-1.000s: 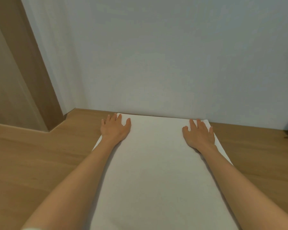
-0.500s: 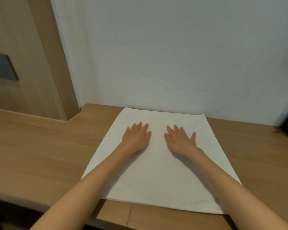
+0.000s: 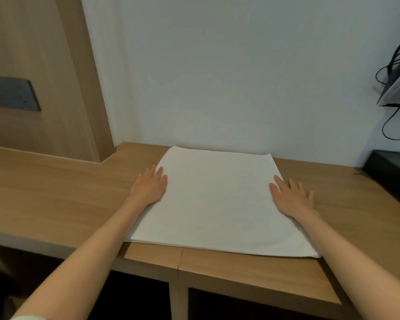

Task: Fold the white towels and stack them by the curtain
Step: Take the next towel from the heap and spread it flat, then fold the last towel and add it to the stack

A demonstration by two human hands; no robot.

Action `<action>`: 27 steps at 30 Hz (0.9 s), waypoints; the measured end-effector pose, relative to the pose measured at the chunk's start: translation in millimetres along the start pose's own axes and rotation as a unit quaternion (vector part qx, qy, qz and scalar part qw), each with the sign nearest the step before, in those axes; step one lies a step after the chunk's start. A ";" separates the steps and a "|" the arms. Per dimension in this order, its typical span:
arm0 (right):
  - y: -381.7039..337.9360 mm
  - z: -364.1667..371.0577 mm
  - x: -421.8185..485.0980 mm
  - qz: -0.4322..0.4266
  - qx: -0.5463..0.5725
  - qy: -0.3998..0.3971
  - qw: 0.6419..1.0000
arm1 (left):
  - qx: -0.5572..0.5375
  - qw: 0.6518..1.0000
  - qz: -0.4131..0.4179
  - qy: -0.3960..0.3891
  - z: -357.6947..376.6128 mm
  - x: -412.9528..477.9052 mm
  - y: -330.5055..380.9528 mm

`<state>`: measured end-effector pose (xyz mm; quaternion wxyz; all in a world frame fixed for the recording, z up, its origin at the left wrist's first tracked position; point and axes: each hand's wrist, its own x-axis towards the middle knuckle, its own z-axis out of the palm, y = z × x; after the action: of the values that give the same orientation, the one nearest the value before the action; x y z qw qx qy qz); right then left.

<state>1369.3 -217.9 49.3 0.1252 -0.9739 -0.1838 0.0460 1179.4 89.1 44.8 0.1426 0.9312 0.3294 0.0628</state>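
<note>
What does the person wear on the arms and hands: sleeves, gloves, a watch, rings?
The left hand and right hand show no glove, ring or watch. The left forearm and right forearm are bare. A pale strip at the bottom edge may be a sleeve.

We note that the left hand [image 3: 150,185] and right hand [image 3: 291,197], side by side at the middle of the towel [image 3: 217,204] half a second ago, now lie flat and well apart, one across each side edge, outer fingers reaching the worktop [image 3: 56,192].
</note>
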 end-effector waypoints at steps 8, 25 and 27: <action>6.8 -12.8 -21.9 -0.046 0.056 0.019 0.997 | -0.091 0.995 0.038 0.001 -17.8 -32.8 -19.9; 30.5 -11.6 -152.6 -0.369 0.076 -0.015 0.926 | -0.115 0.960 0.254 -0.037 -32.8 -168.0 -56.6; 37.3 -11.2 -154.6 -0.360 0.075 0.014 0.930 | -0.110 0.958 0.264 -0.022 -35.4 -171.7 -63.8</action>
<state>1240.3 -311.2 57.0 0.2084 -0.8307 -0.5162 -0.0025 1000.9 35.9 55.0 0.2295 0.9648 0.0598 0.1135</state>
